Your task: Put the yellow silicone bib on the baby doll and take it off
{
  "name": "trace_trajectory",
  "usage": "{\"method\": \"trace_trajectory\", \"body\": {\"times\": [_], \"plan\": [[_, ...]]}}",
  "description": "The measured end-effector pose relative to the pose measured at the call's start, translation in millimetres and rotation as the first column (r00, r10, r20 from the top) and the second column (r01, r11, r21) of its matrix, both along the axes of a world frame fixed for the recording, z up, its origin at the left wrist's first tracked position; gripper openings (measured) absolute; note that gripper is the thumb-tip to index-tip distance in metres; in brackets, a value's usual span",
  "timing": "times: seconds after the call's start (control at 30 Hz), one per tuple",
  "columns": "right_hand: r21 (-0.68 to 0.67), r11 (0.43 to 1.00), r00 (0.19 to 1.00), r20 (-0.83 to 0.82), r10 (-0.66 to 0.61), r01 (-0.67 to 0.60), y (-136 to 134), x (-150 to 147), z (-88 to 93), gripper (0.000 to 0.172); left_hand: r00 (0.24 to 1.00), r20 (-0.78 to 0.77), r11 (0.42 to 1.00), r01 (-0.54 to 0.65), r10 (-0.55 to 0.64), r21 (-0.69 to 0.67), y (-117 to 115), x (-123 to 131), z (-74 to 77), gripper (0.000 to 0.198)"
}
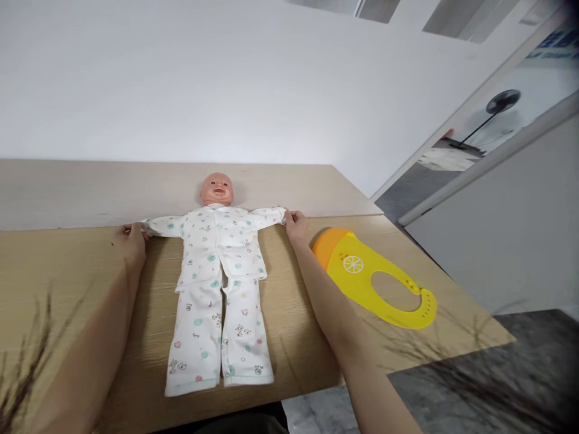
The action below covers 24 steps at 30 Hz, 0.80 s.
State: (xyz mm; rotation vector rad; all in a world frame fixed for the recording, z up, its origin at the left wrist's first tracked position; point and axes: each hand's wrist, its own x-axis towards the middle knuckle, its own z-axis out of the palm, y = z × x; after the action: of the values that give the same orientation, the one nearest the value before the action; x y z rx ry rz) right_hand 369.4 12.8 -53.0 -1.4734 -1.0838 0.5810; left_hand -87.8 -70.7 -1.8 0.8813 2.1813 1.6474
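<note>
A baby doll (218, 189) lies on its back on the wooden table (72, 265), dressed in a white patterned shirt (220, 239) and matching trousers (220, 333). Its arms are spread straight out. My left hand (131, 237) pinches the end of the sleeve on the left. My right hand (295, 225) pinches the end of the sleeve on the right. Both hands rest on the table with fingers closed on the cuffs.
A yellow and orange silicone bib (366, 274) lies flat on the table just right of my right forearm. A white wall stands behind the table. The table's right and near edges drop to a grey floor (520, 374). A standing fan (500, 105) shows far right.
</note>
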Motion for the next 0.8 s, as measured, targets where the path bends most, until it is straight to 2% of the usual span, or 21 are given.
{"method": "trace_trajectory", "body": {"times": [0.17, 0.33, 0.47, 0.6, 0.8], "plan": [[-0.015, 1.000, 0.999, -0.031, 0.012, -0.012, -14, -4, 8.8, 0.025, 0.997, -0.083, 1.000, -0.009, 0.010, 0.003, -14, -2, 1.4, 0.010], [-0.036, 0.999, 1.000, 0.007, 0.008, -0.008, -28, -9, 18.6, 0.017, 0.982, -0.165, 0.995, 0.088, -0.096, -0.054, -24, -1, 2.1, 0.028], [-0.041, 0.999, 1.000, 0.028, 0.001, 0.000, -30, -11, 18.1, 0.024, 0.969, -0.220, 0.991, 0.097, -0.116, -0.096, -25, -3, -0.9, 0.035], [-0.027, 1.000, 0.996, 0.087, 0.008, -0.005, -28, -11, 14.5, 0.031, 0.961, -0.252, 0.990, 0.090, -0.115, -0.111, -23, -4, -1.6, 0.029], [-0.028, 1.000, 0.987, 0.164, 0.008, -0.004, -29, -8, 12.8, 0.041, 0.976, -0.211, 0.998, 0.051, -0.060, -0.047, -23, -3, -1.0, 0.016]]}}
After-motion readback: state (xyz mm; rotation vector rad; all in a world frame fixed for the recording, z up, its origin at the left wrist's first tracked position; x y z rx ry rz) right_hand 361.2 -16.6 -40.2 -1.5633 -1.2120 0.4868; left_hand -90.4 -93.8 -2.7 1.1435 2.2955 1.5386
